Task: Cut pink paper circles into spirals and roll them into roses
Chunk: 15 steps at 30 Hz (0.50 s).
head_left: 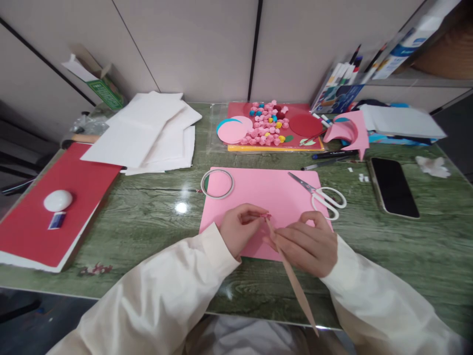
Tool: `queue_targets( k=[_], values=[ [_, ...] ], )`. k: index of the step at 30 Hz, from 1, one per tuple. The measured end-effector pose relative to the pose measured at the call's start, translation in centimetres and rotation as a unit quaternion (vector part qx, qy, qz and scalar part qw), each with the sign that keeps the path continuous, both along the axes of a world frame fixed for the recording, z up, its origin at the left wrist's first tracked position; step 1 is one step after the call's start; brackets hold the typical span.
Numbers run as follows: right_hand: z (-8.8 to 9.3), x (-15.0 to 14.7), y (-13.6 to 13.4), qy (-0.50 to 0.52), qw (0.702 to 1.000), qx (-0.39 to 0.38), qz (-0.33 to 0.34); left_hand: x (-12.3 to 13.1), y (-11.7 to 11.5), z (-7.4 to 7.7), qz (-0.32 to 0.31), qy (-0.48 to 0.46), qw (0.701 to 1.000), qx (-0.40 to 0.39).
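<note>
Over a pink sheet (pixel 254 190), both hands work on one long pale pink paper strip (pixel 295 286). My left hand (pixel 240 227) is closed, its thumb and fingertips pinching the strip's small, darker pink rolled end (pixel 266 216). Closed around the strip just below that end is my right hand (pixel 308 244). The strip's tail hangs down past the table's front edge. White-handled scissors (pixel 321 195) lie partly on the sheet at its right, blades pointing up and left. A roll of tape (pixel 218 184) rests across the sheet's upper left corner.
Behind the sheet lie many small rolled paper flowers (pixel 268 123) on coloured paper. White sheets (pixel 148 133) and a red board (pixel 55 197) are at left. On the right are a phone (pixel 394 187), pens (pixel 328 158) and a pink paper offcut (pixel 349 130).
</note>
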State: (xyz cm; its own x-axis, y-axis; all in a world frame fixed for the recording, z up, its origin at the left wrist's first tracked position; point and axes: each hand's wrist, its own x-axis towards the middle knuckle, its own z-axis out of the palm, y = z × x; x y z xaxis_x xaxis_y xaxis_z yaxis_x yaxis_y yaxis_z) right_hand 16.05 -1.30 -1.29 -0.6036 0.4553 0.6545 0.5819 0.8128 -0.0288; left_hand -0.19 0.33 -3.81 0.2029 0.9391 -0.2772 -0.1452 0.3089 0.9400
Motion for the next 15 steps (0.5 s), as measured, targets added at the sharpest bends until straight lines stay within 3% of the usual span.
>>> queue_targets(
  k=[8, 15],
  values=[
    [-0.22, 0.29, 0.12, -0.003, 0.999, 0.037, -0.023, 0.15, -0.23, 0.56, -0.006, 0.002, 1.0, 0.002],
    [-0.14, 0.29, -0.01, -0.024, 0.999, 0.026, 0.001, 0.29, -0.54, 0.64, -0.029, 0.051, 0.998, 0.032]
  ],
)
